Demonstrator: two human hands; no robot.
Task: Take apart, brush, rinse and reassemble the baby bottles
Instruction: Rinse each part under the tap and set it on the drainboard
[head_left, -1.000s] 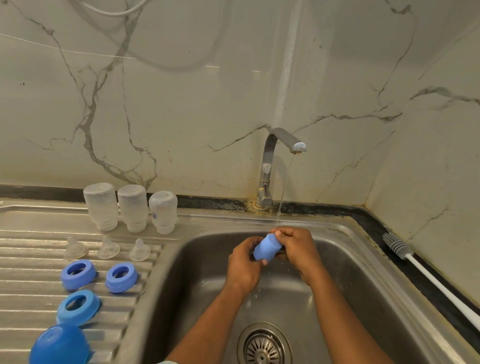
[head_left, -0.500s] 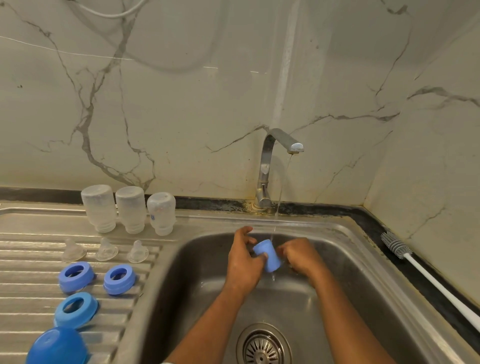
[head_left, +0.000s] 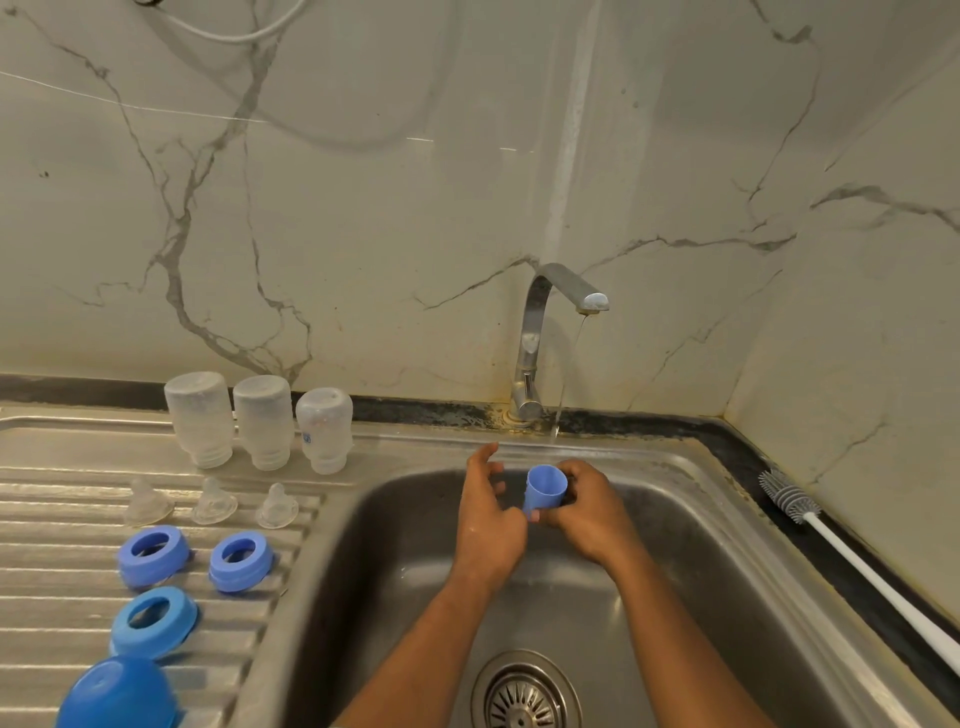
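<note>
One head view, looking down over a steel sink (head_left: 701, 545) and the ribbed drainboard (head_left: 62, 525) on its left.

Drainboard, back row: three clear bottles (head_left: 263, 421), standing mouth down, side by side along the rear edge.
Second row: three clear nipples (head_left: 213, 501), each standing on its base, tips up, set slightly apart.
Third row and nearer: three blue rings (head_left: 240, 561), two side by side and one in front of the left one.
Nearest corner: one blue domed cap (head_left: 117, 693), rounded side up, partly cut off by the frame edge.

Over the basin: one small blue cap (head_left: 544, 491), tilted, open mouth up and towards the camera.
Right hand (head_left: 589, 512): fingers curled round the cap from the right side, gripping it.
Left hand (head_left: 491, 525): close against the right hand, fingers straight and spread upward, none wrapped round the cap; its thumb side meets the cap's lower end.

Fixtures: one chrome tap (head_left: 540, 332) at the back rim, with a thin stream of water (head_left: 569, 379) running. Whether the stream reaches the cap cannot be told. One drain strainer (head_left: 522, 699) sits in the basin floor.
Right counter edge: one bottle brush (head_left: 857, 566), white handle, grey bristle head towards the wall, lying well apart from the hands.
</note>
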